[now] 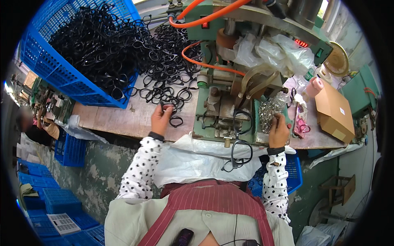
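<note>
My left hand (161,119) is closed on the rim of a black eyeglass frame (176,121) at the near edge of a loose heap of similar frames. My right hand (279,132) is at the near side of a tray of small shiny metal parts (267,112), its thumb and fingers pressed together; what they hold, if anything, is too small to make out. Between my hands stands a green machine (205,133). Another black eyeglass frame (242,149) hangs over the front of its metal fixture (221,110), one rim above the other.
A blue crate (53,67) heaped with black frames leans at the back left. Orange hoses (213,15) and a plastic bag (283,51) hang about the machine. A cardboard box (333,110) sits at the right. White sheeting (197,162) drapes below the table edge. A person (35,129) is far left.
</note>
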